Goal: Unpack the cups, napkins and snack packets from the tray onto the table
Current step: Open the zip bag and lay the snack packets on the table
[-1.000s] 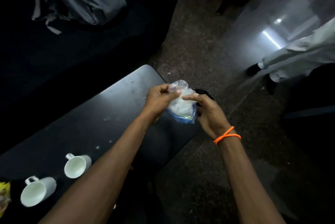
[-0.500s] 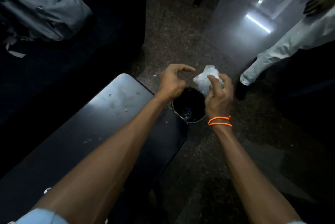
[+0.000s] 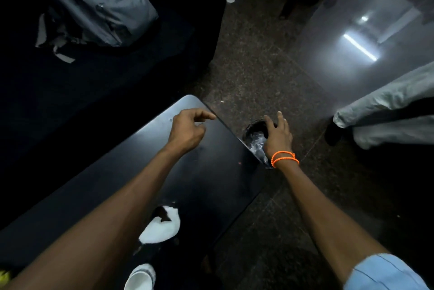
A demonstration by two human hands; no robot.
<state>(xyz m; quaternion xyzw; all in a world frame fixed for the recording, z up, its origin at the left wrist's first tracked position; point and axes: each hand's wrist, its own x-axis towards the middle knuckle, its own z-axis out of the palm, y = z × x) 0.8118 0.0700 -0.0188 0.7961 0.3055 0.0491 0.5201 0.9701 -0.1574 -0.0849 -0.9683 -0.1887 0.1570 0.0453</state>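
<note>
My right hand, with an orange band at the wrist, hovers with spread fingers over a small black bin on the floor beside the table's far corner. A crumpled clear plastic bag lies inside the bin, apart from my fingers. My left hand floats over the dark table with loosely curled fingers, holding nothing. White napkins lie on the table under my left forearm. A white cup stands at the bottom edge. The tray is out of view.
A grey backpack rests on a dark seat at the far left. Another person's pale trouser legs and dark shoe stand on the stone floor at the right. A yellow packet corner shows at the bottom left.
My right hand carried the plastic bag from over the table to the bin and let it go. My left hand released the bag and drew back over the table.
</note>
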